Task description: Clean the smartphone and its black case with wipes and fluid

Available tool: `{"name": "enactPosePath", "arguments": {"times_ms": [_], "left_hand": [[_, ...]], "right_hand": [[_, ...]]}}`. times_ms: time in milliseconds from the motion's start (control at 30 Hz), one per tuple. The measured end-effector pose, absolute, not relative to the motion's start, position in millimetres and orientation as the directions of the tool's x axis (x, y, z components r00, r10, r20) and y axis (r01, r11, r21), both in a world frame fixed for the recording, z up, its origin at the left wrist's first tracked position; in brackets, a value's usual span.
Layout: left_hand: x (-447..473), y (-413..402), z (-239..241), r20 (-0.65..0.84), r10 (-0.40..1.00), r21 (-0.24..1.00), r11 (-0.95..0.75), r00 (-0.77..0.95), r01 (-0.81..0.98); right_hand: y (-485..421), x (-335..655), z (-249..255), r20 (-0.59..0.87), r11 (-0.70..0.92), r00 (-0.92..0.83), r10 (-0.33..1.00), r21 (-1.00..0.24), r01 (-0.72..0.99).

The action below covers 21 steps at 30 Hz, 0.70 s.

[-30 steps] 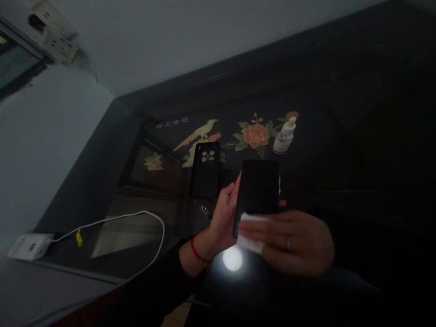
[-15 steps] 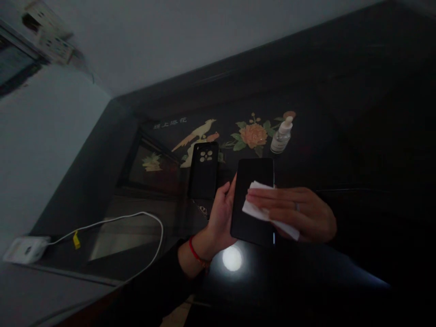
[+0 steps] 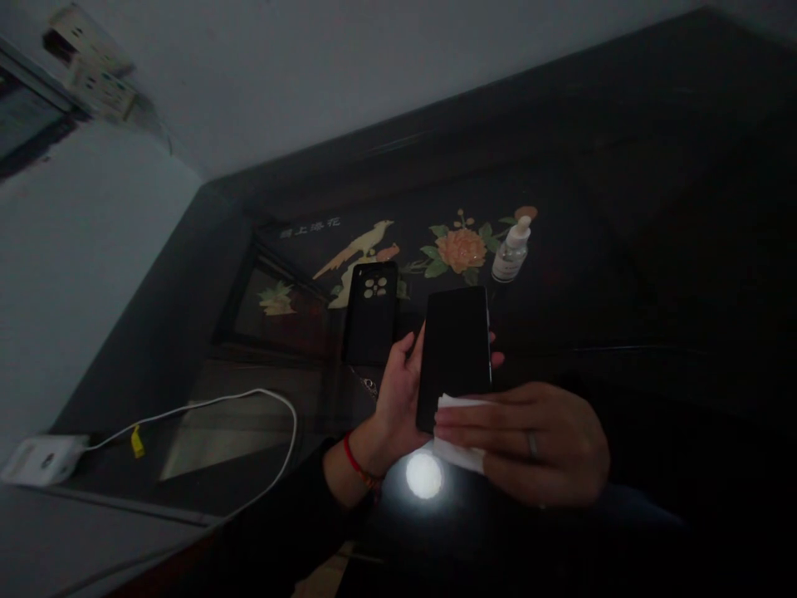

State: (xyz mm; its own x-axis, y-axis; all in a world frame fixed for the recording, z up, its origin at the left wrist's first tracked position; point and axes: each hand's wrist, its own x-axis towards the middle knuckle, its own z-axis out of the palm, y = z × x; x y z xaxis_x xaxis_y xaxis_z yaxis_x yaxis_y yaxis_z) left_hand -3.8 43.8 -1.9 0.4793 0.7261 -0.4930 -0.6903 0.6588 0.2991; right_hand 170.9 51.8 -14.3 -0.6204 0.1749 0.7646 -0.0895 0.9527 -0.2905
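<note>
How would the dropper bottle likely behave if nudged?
The bottle stands upright and narrow, so a high push would probably tip it. Its rounded body would likely roll once down. Clear, glassy walls suggest it may be fragile.

On the table (image 3: 187, 274), the case (image 3: 372, 328) lies left of the phone (image 3: 454, 349), the bottle (image 3: 510, 256) behind right.

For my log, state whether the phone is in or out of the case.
Out: the left hand holds the phone; the case lies apart.
</note>
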Motion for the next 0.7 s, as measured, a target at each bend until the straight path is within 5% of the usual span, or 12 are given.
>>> {"name": "enactPosePath", "arguments": {"times_ms": [200, 267, 367, 433, 500, 633, 700], "left_hand": [[-8.5, 36.0, -2.4, -0.492, 0.728, 0.311, 0.659, 0.478, -0.685], [-8.5, 34.2, -4.0, -0.457, 0.745, 0.328, 0.649, 0.486, -0.686], [-6.2, 35.0, -6.2, -0.448, 0.769, 0.355, 0.621, 0.455, -0.699], [-4.3, 36.2, -6.4, -0.448, 0.763, 0.369, 0.632, 0.466, -0.681], [-3.1, 36.0, -5.1, -0.471, 0.766, 0.388, 0.624, 0.436, -0.678], [-2.8, 32.4, -0.9, -0.530, 0.774, 0.417, 0.594, 0.347, -0.688], [-2.8, 31.8, -0.4, -0.542, 0.762, 0.408, 0.607, 0.355, -0.681]], "right_hand": [[69.1, 181.0, -18.0, 0.631, 0.712, -0.348, 0.694, -0.673, 0.200], [69.4, 180.6, -16.7, 0.671, 0.764, -0.389, 0.631, -0.623, 0.166], [59.1, 174.7, -15.3, 0.776, 0.940, -0.572, 0.265, -0.340, -0.026], [52.7, 171.8, -15.3, 0.772, 0.972, -0.621, 0.131, -0.223, -0.072], [52.9, 172.8, -15.8, 0.757, 0.965, -0.634, 0.155, -0.255, -0.068], [66.3, 181.4, -16.8, 0.707, 0.855, -0.520, 0.479, -0.510, 0.095], [68.8, 182.5, -18.1, 0.708, 0.856, -0.527, 0.470, -0.511, 0.077]]}}
